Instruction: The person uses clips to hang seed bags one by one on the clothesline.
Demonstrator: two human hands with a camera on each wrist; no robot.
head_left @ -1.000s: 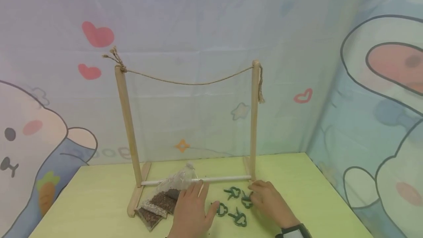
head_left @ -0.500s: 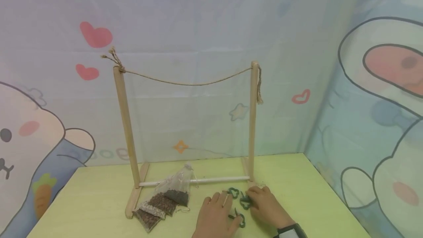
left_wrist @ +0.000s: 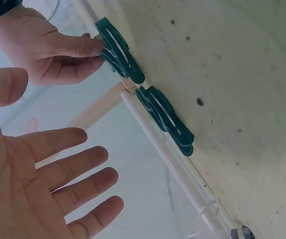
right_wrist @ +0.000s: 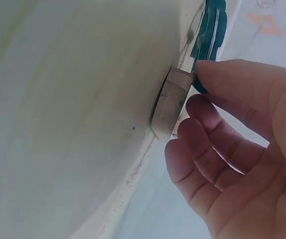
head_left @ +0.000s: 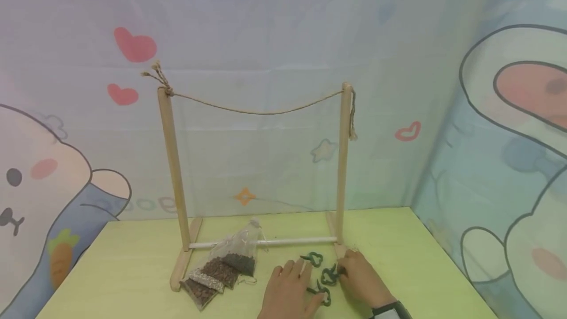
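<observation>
My right hand (head_left: 364,277) pinches a dark green plant clip (head_left: 330,275) between thumb and forefinger, close over the table. The left wrist view also shows this clip (left_wrist: 120,52) at the tips of my right hand (left_wrist: 58,52). My left hand (head_left: 287,292) is spread palm down with its fingers extended, and holds nothing. Its thumb overlaps another green clip (head_left: 325,300) in the head view; contact cannot be made out. A third clip (head_left: 315,260) lies just behind them. Part of the table beneath my left hand is hidden.
A wooden frame (head_left: 343,171) stands behind, with a sagging twine (head_left: 261,113) across its top and a white rod (head_left: 297,241) low down. Several clear bags of dark and pale grains (head_left: 221,272) lie left on the yellow-green table (head_left: 398,245).
My left hand has moved right, from beside the bags to over the clips, and one clip there has gone out of sight. The clip at my right fingers has turned slightly.
</observation>
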